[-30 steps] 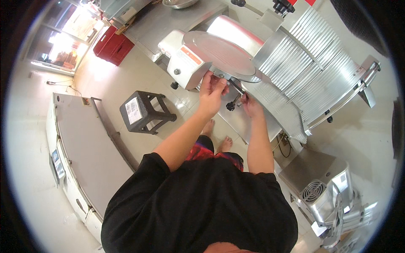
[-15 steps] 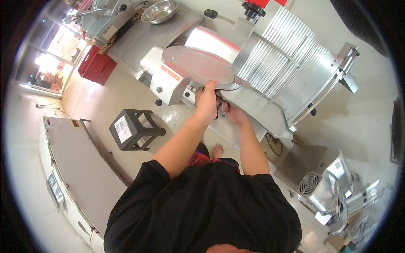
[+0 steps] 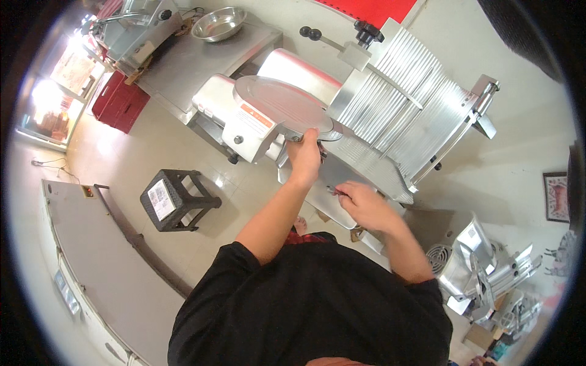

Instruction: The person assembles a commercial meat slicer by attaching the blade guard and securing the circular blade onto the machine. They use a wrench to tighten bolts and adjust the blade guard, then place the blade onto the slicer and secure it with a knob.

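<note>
A large silver meat slicer stands in front of me with its round blade and ridged metal carriage. My left hand is closed at the near edge of the blade, thumb up by the rim. Something dark shows beside its fingers, but the hand hides most of it. Nearer to me and to the right, my right hand is apart from the machine. Between its thumb and fingers it pinches a small reddish piece with a metal tip, too small to name, over a flat metal tray.
A steel bench at the far left bears a metal bowl and another machine. A dark stool and a long grey-topped chest are on the left. More metal machinery stands at right. A red crate sits by the doorway.
My right hand has drawn back from the slicer toward me and to the right, with the small piece in its fingers. My left hand has stayed at the blade's edge.
</note>
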`<action>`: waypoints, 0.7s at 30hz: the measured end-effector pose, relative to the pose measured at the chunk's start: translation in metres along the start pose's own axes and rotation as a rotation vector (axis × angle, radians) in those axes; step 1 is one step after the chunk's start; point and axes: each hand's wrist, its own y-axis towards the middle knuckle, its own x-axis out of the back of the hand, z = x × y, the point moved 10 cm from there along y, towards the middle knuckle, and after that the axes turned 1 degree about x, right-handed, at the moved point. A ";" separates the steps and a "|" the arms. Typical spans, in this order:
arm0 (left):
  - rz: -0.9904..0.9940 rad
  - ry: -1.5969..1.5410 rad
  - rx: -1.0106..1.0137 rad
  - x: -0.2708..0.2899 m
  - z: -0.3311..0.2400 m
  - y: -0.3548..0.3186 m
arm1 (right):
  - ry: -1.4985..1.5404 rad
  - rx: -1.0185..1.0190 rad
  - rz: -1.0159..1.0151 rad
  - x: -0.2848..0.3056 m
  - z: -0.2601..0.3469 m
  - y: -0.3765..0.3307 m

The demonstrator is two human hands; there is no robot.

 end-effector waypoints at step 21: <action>0.058 0.054 -0.068 0.003 0.006 0.010 | -0.971 0.067 0.163 0.075 0.121 0.137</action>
